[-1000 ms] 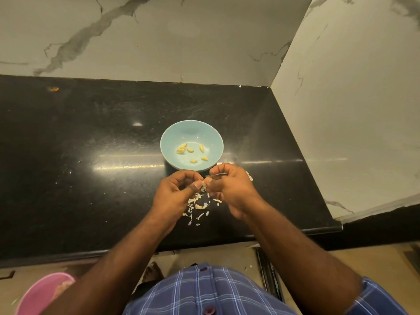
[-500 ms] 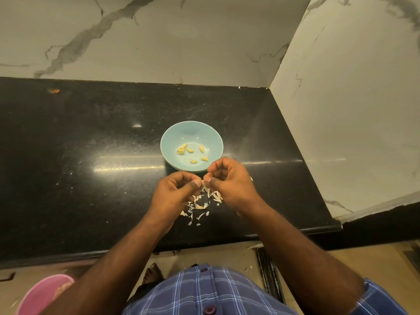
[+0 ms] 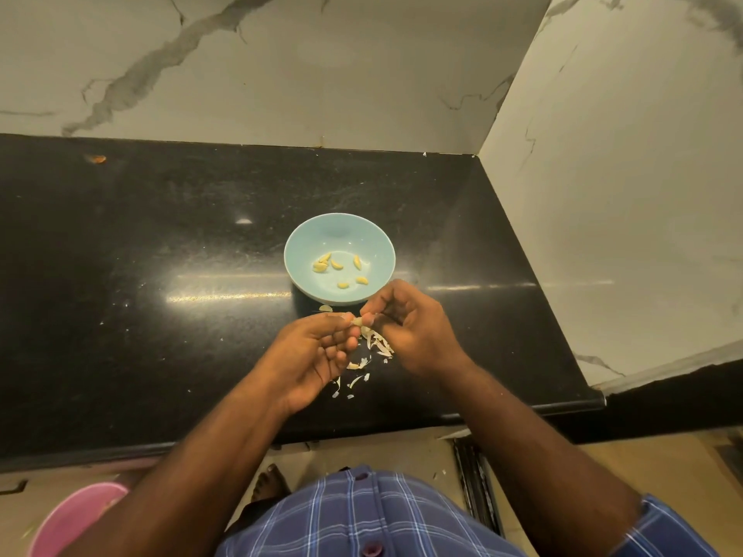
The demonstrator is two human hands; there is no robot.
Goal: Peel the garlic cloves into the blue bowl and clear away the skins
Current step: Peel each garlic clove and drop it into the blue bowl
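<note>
Both hands pinch one small garlic clove (image 3: pixel 357 322) between their fingertips, the left hand (image 3: pixel 311 357) from one side and the right hand (image 3: pixel 406 329) from the other, just above a black counter (image 3: pixel 140 315). Papery skins (image 3: pixel 372 347) lie scattered on the counter beneath them. Just beyond sits the blue bowl (image 3: pixel 305 243), with several peeled cloves (image 3: pixel 339 269) inside. A pink tub (image 3: pixel 72 516) sits on the floor.

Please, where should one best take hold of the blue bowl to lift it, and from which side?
Judging by its pose, grip the blue bowl at its far rim, from behind: it stands upright and open, and both hands with the skins crowd its near edge.
</note>
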